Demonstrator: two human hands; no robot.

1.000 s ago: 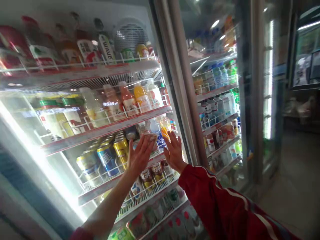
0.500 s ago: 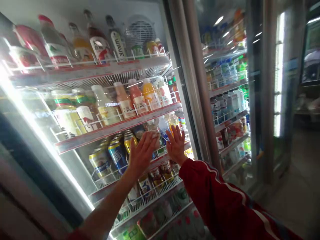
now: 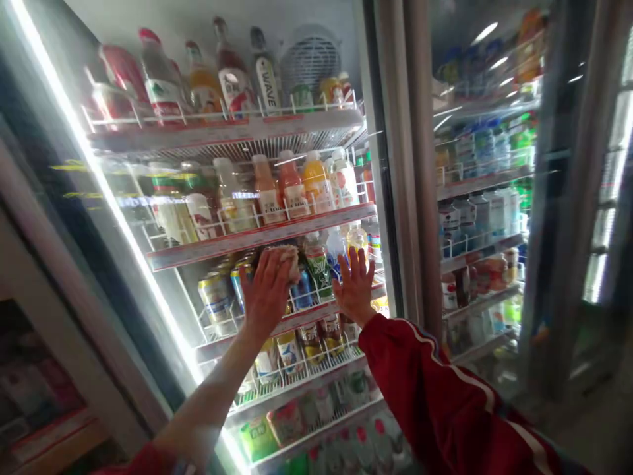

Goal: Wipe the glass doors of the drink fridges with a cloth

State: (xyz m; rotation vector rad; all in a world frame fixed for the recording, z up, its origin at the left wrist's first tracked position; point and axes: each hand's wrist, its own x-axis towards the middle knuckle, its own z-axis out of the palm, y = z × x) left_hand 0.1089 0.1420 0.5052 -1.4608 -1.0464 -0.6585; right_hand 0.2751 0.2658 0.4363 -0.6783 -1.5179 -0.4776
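Note:
My left hand point(image 3: 267, 293) lies against the glass door point(image 3: 163, 284) of a lit drinks fridge, level with the shelf of cans point(image 3: 217, 297). Its fingers are curled over a small tan wad point(image 3: 285, 254) that looks like a cloth. My right hand point(image 3: 355, 287) is pressed flat on the same glass just to the right, fingers spread and nothing in it. That arm wears a red sleeve with white stripes point(image 3: 445, 402). Behind the hands stand bottles point(image 3: 319, 267) on a wire shelf.
Shelves of juice bottles point(image 3: 291, 188) and tall bottles point(image 3: 232, 72) fill the fridge above. A grey door frame point(image 3: 405, 165) separates it from a second glass-fronted fridge point(image 3: 484, 198) at the right. A bright light strip point(image 3: 99, 178) runs down the left edge.
The view has shifted left, so the fridge sits further right in frame. My left hand has slid a little left over the cans and its fingers have curled. The right hand stays flat on the glass.

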